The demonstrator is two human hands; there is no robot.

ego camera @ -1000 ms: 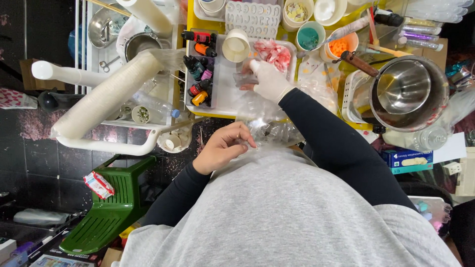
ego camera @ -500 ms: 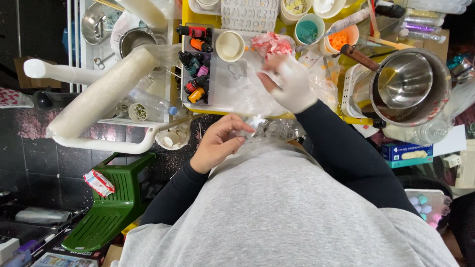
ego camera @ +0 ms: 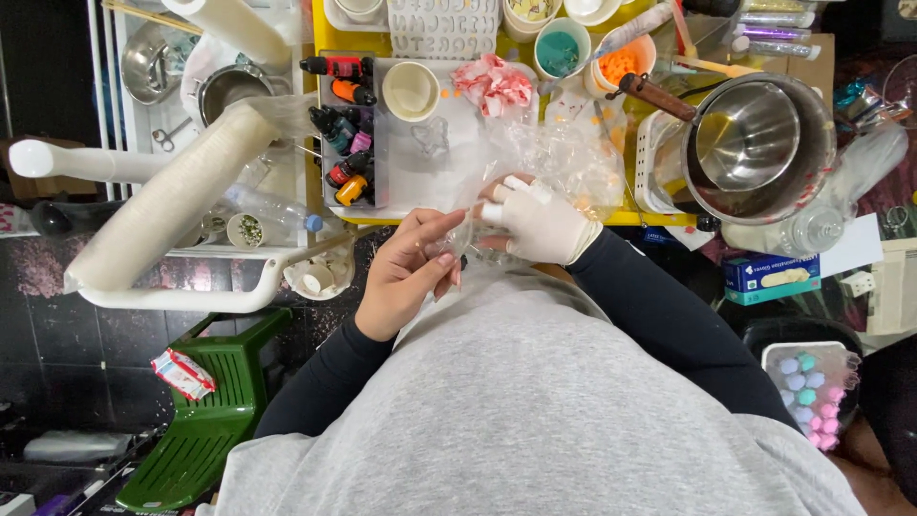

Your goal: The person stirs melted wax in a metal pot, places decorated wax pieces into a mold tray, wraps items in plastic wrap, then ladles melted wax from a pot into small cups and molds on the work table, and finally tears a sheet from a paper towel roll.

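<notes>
My left hand (ego camera: pixel 406 272) is bare and pinches the edge of a clear plastic bag (ego camera: pixel 564 162) just in front of my chest. My right hand (ego camera: pixel 535 222), in a white glove, grips the same bag from the other side, fingertips close to the left thumb. The crinkled bag spreads up over the yellow table (ego camera: pixel 315 38) toward a white tray (ego camera: pixel 420 182). What the bag holds is hidden.
Small dye bottles (ego camera: pixel 344 143) stand at the tray's left. A white cup (ego camera: pixel 411 91), pink pieces (ego camera: pixel 492 84), teal (ego camera: pixel 562 48) and orange (ego camera: pixel 621 65) cups lie beyond. A steel pot (ego camera: pixel 759 143) sits right, a paper-cup stack (ego camera: pixel 162 205) left, a green stool (ego camera: pixel 205 420) below.
My gloved right hand has drawn back from the pink pieces on the tray toward my chest, pulling the clear bag along. My left hand rose to meet it and took hold of the bag.
</notes>
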